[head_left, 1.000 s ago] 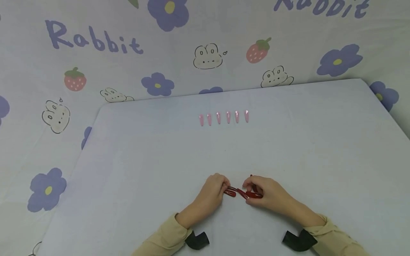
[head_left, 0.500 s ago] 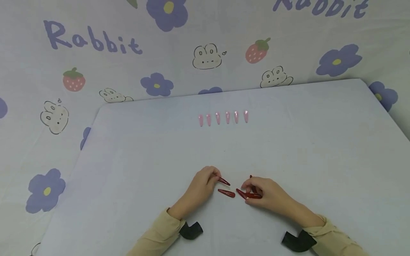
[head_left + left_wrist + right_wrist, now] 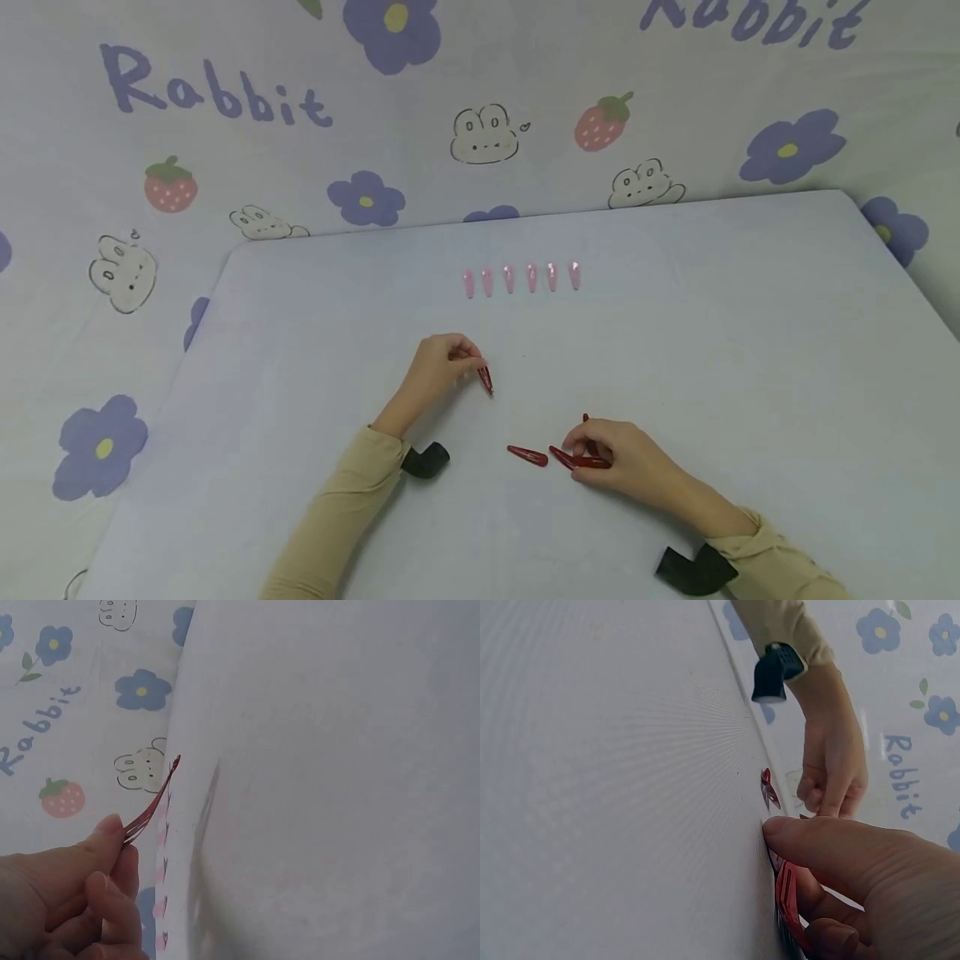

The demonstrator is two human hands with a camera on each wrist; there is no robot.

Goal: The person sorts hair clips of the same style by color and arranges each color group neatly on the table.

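My left hand (image 3: pixel 444 363) pinches one end of a dark red snap hair clip (image 3: pixel 487 381) between thumb and fingertips. In the left wrist view this clip (image 3: pixel 148 813) is raised over the table, its free end pointing up and away from the hand. Low in the middle of the table, my right hand (image 3: pixel 633 461) curls around several red hair clips (image 3: pixel 592 462), partly hidden under its fingers. The right wrist view shows one of these clips (image 3: pixel 787 896) between thumb and curled fingers. A single loose red clip (image 3: pixel 528 456) lies just left of that group.
Toward the back of the white table (image 3: pixel 300 350), several pink hair clips (image 3: pixel 509 279) lie in a neat row. Behind it hangs a cloth (image 3: pixel 420 100) printed with rabbits, flowers and strawberries. A black wrist piece (image 3: pixel 426 460) sits by the left cuff, another (image 3: pixel 696 571) by the right.
My left hand has drawn one red clip out of the group and carried it up and left toward the pink row. The right hand stays over the other clips.
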